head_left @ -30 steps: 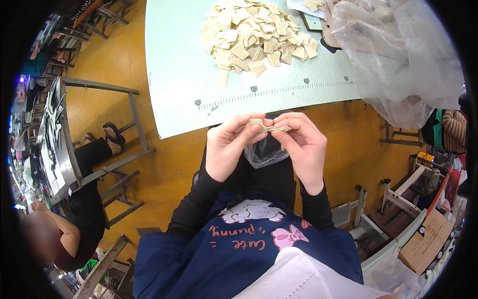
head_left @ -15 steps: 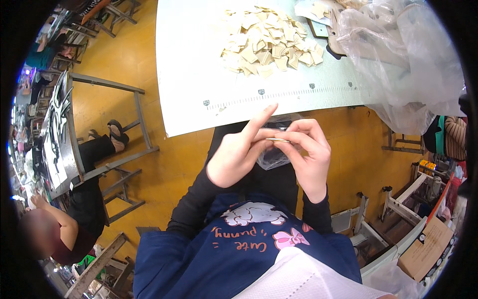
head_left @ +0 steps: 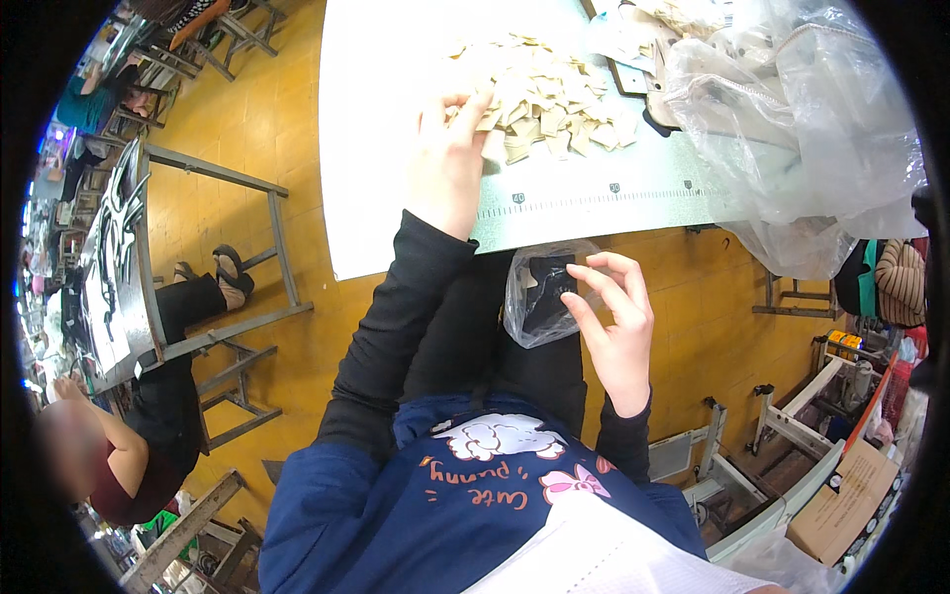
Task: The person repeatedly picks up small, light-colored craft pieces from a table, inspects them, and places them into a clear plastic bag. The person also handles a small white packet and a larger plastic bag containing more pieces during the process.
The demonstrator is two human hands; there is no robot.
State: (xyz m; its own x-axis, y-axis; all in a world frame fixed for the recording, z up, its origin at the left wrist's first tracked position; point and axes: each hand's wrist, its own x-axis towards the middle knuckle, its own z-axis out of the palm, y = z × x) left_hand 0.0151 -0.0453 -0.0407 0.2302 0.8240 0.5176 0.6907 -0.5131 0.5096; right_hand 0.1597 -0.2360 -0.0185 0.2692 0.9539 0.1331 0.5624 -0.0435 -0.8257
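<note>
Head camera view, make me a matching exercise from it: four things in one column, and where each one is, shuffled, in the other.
1. left hand
2. right hand
3. heap of cream cut pieces
4. cardboard box

A. by the clear plastic bag, thumb and fingertips apart
B. near the view's lower right rim
C. at the heap's left edge
D. on the pale green table

Pairs: 1-C, 2-A, 3-D, 4-B
</note>
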